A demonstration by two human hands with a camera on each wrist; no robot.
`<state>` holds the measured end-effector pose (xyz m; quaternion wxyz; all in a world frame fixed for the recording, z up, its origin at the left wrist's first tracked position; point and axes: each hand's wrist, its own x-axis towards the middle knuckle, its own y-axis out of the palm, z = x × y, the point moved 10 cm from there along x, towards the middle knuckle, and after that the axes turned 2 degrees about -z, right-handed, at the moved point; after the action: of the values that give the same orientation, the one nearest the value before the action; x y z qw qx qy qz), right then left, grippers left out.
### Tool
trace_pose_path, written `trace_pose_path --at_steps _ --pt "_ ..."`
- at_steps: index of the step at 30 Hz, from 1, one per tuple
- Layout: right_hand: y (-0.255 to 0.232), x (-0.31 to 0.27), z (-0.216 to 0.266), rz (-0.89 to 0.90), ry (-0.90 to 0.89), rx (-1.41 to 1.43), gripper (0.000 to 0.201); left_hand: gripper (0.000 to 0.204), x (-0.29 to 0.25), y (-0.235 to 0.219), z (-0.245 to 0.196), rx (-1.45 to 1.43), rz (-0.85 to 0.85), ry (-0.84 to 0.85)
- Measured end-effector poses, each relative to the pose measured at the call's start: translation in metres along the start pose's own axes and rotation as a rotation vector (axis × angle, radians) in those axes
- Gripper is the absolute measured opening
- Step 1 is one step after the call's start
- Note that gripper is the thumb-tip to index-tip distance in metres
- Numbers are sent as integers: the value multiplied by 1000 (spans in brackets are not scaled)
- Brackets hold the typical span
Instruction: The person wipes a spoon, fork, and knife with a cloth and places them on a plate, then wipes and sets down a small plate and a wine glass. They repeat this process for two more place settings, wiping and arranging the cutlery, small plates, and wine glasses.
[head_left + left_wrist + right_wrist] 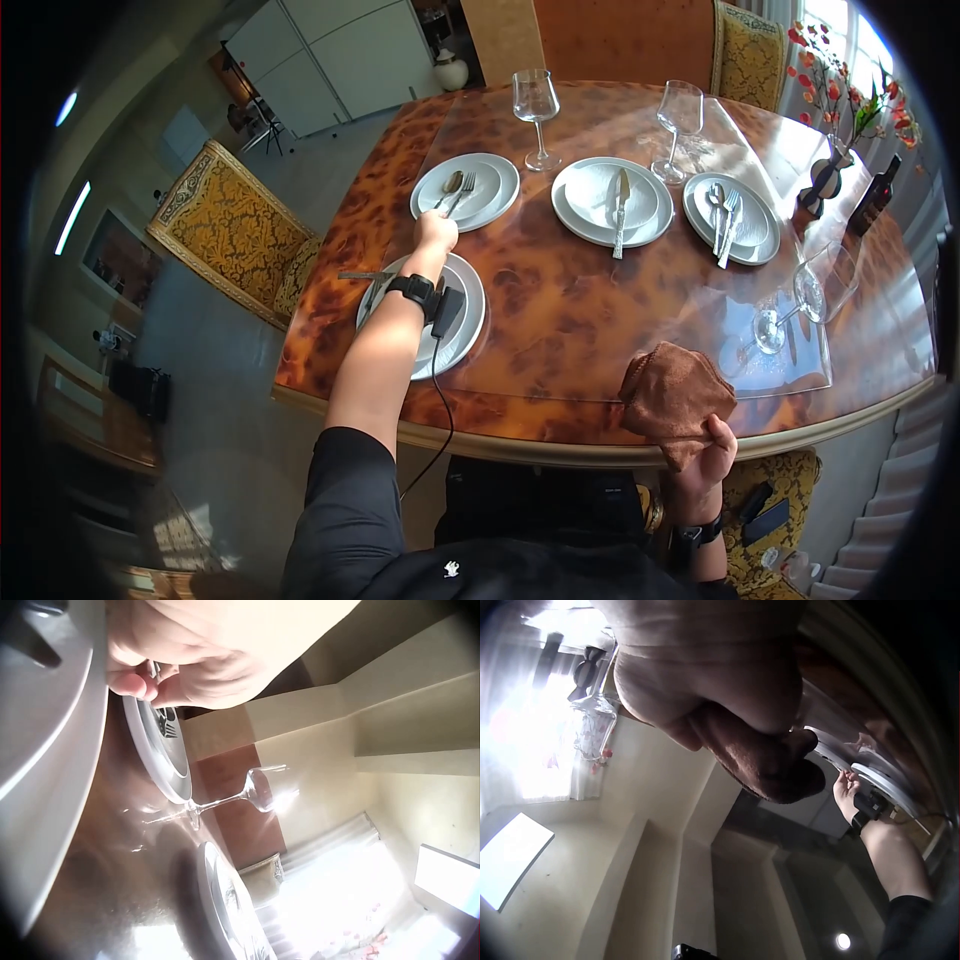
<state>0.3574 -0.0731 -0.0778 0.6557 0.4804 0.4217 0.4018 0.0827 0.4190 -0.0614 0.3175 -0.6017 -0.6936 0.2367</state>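
Observation:
My left hand reaches over the near-left plates and pinches the handles of a spoon and a fork. Their heads lie over the far-left stack of two white plates. In the left wrist view, the fork tines show past the curled fingers. My right hand grips a crumpled brown cloth at the table's front edge; the cloth also shows dark in the right wrist view. Below my left wrist, another plate stack is partly hidden by the forearm, with cutlery on its left side.
Two more plate stacks hold cutlery: a knife on the middle one, a spoon and fork on the right one. Wine glasses stand at the back, another at right. A bottle and vase stand far right.

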Motion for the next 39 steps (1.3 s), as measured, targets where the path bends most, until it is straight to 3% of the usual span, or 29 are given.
trace_pose_path --at_steps 4,7,17,18,20,21,22,24,26,28,35,39 --pt "-2 -1 -2 -2 2 -24 62 27 -40 -32 -54 273 52 82" --pt "-4 -6 -3 -17 11 -32 62 24 -37 -31 -55 304 -9 171" --pt "-6 -19 18 21 -17 -33 55 31 -56 -39 -67 628 133 90" --pt "-10 -19 22 17 -30 -33 55 27 -51 -38 -71 708 100 136" --pt "-16 -21 29 5 -53 -32 56 22 -63 -47 -103 738 -172 433" --pt "-17 -21 32 -2 -62 -31 57 14 -72 -47 -120 642 -291 569" --pt "-17 -21 33 -9 -68 -29 58 12 -92 -48 -146 521 -271 643" --pt "-14 -20 34 17 -49 -10 55 20 -106 -14 -164 77 45 517" --pt "-15 -21 32 31 -16 17 54 27 -132 31 -180 28 255 295" --pt "-18 -21 31 40 15 50 55 32 -154 73 -199 49 358 341" --pt "-26 -25 44 -9 59 -19 63 40 -196 125 -242 160 279 530" --pt "-31 -19 53 4 119 11 62 35 -191 136 -238 170 323 466"
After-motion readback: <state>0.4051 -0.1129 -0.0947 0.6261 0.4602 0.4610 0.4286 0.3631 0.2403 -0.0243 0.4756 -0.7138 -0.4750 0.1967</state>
